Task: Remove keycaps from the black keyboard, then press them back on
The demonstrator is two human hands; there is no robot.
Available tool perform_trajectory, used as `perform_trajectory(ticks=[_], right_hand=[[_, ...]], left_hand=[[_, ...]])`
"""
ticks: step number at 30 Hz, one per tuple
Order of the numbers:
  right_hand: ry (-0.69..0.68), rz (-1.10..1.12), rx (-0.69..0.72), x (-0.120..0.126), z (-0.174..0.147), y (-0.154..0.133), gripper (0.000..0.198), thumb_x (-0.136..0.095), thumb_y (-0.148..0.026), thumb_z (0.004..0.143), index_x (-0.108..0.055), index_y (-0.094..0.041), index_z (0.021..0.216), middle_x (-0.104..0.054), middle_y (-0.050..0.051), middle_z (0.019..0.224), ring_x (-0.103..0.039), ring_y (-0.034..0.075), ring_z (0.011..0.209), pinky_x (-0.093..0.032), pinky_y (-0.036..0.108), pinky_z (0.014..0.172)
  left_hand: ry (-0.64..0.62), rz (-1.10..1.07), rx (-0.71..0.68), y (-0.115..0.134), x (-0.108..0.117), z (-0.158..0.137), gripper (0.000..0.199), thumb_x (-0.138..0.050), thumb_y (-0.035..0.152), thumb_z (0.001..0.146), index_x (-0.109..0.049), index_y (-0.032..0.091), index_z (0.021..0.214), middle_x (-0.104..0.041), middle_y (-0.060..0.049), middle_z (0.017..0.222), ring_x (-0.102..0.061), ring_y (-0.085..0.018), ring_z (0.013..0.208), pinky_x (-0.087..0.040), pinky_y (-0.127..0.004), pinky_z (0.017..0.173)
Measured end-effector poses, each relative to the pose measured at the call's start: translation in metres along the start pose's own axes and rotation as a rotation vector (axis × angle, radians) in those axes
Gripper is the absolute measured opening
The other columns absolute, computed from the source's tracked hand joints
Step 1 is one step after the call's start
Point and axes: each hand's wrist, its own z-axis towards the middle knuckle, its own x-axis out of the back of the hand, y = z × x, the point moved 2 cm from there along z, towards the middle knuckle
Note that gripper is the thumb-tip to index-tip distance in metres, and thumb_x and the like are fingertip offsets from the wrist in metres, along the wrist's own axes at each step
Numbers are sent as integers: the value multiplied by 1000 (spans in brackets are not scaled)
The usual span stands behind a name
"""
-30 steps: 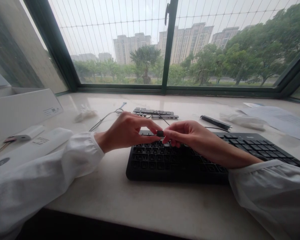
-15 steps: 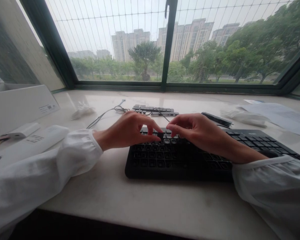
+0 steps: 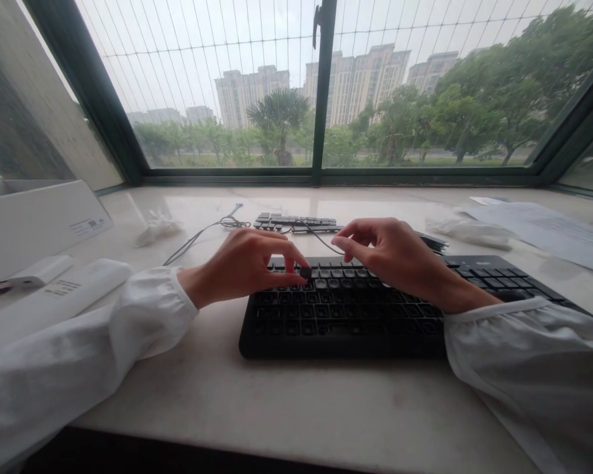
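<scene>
In the head view, the matter turns on how a small black keycap [image 3: 305,272] sits to the keyboard [image 3: 329,342] under it. The left hand [image 3: 237,263] has it at the very end of its grip, thumb below and forefinger above, parted only by the cap's own breadth. The cap lies to the right of that palm, above the rear rows in the keyboard's left part; whether it touches the sockets beneath cannot be told. It looks nearly square, so no long axis stands out.

The keyboard's long axis runs left to right, roughly along the near edge of the table [image 3: 277,408], set back from that edge. Many of its sockets show without caps.

The right hand [image 3: 393,253] is over the keyboard's rear edge, right of the cap and apart from it. Its fingers are loosely curled, thumb and forefinger near each other; nothing shows between them, but the palm is hidden, so whether this grip has hold of anything I cannot tell. The left hand is clearly the nearer.

Toward the table's far edge, beyond the keyboard, lie rows of loose keycaps [image 3: 296,222], with a thin cable [image 3: 190,242] to their left.
</scene>
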Motion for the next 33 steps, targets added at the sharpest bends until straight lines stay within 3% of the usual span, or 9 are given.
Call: perform_trajectory(ticks=[6, 14, 21, 27, 33], right_hand=[[-51, 30, 62, -5, -2, -2, 26, -60, -42, 85, -73, -19, 84, -69, 3, 68, -60, 15, 64, -43, 30, 61], [-88, 6, 92, -9, -4, -1, 24, -60, -39, 85, -74, -19, 83, -67, 1, 65, -56, 12, 57, -40, 27, 56], [-112, 16, 123, -12, -5, -2, 19, -61, -35, 85, -73, -20, 82, -64, -1, 62, -54, 10, 55, -37, 25, 54], [-257, 105, 228, -16, -9, -8, 18, -60, -33, 87, -72, -20, 83, -64, -2, 65, -54, 10, 59, -37, 22, 55], [-288, 123, 277, -21, -11, -5, 17, -65, -35, 85, -74, -21, 89, -60, -3, 63, -50, 8, 57, -35, 20, 55]], left_hand=[[-62, -72, 101, -1, -6, 0, 24, -69, 46, 82, -74, 26, 95, -71, 4, 77, -53, -6, 56, -42, -19, 56], [-114, -92, 82, -1, -8, 1, 24, -69, 45, 82, -75, 25, 94, -70, 2, 74, -55, -7, 57, -41, -18, 55], [-118, -69, 86, -1, -8, 0, 23, -70, 45, 81, -76, 26, 93, -69, 3, 71, -56, -6, 58, -41, -18, 56], [-79, -120, 153, -4, -11, 0, 23, -72, 45, 78, -78, 25, 87, -65, 4, 61, -51, -6, 51, -39, -18, 52], [-93, -150, 194, -4, -12, -1, 25, -72, 47, 77, -79, 26, 89, -64, 4, 59, -48, -6, 51, -35, -17, 48]])
